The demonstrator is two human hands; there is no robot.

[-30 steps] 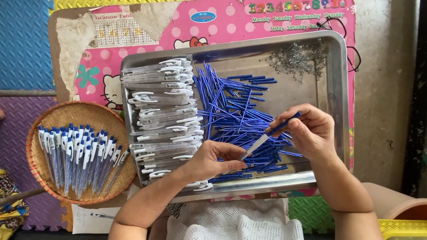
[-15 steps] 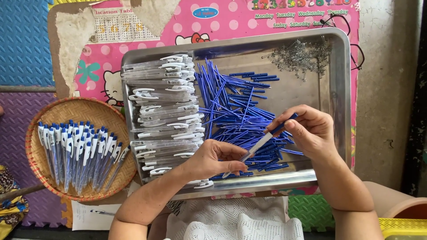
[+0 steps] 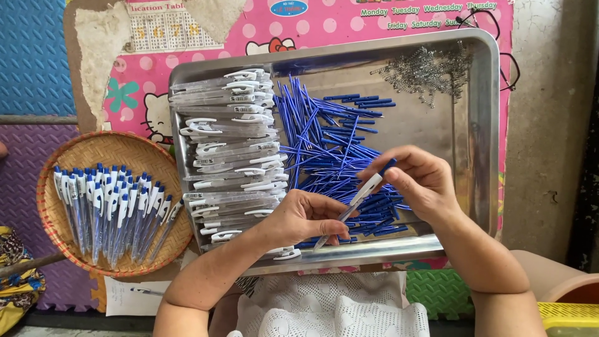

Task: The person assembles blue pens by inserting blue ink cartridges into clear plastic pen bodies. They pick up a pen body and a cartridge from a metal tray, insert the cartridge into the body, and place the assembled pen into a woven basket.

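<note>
Nearest, over the near rim of the steel tray, the left hand is curling closed around the lower barrel of a clear pen. The pen's long axis is running diagonally, up and to the right, toward the farther right hand, whose fingertips are pinching its blue top end. Beyond both, loose blue refills are lying heaped mid-tray.

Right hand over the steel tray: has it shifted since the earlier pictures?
No real shift. The right hand stays over the blue refills near the steel tray right wall, pinching the pen.
</note>
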